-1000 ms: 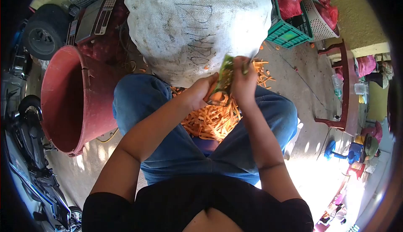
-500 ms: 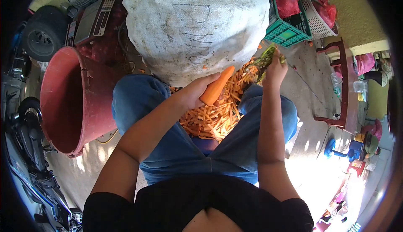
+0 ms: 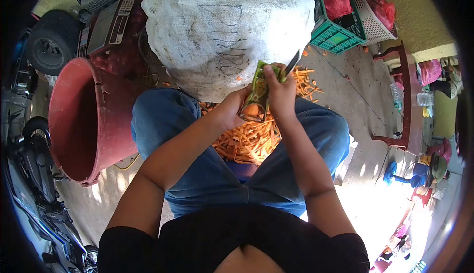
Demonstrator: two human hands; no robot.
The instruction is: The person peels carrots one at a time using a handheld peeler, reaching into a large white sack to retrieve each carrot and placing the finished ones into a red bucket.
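My left hand [image 3: 232, 108] is closed around a carrot [image 3: 253, 111], whose orange surface shows only in part. Over the carrot lies a green peeler [image 3: 257, 86], wide and flat, gripped in my right hand [image 3: 281, 93]. A dark strip sticks out past the right hand's fingers, up and to the right. Both hands are close together above a heap of orange carrot peelings [image 3: 249, 142] between my knees. Directly ahead stands a big white woven sack [image 3: 212, 36] with dark lettering, just beyond the hands.
To the left, a large red tub [image 3: 116, 120] lies tipped on its side. Behind it are a weighing scale [image 3: 106, 28] and a tyre [image 3: 52, 41]. A green crate [image 3: 340, 38] and a white basket [image 3: 373, 23] stand at the back right, and a wooden frame [image 3: 407, 95] farther right.
My right hand has swung left and brought the green peeler onto the carrot. The left hand has stayed nearly in place, the carrot now mostly covered. More peelings show on the right.
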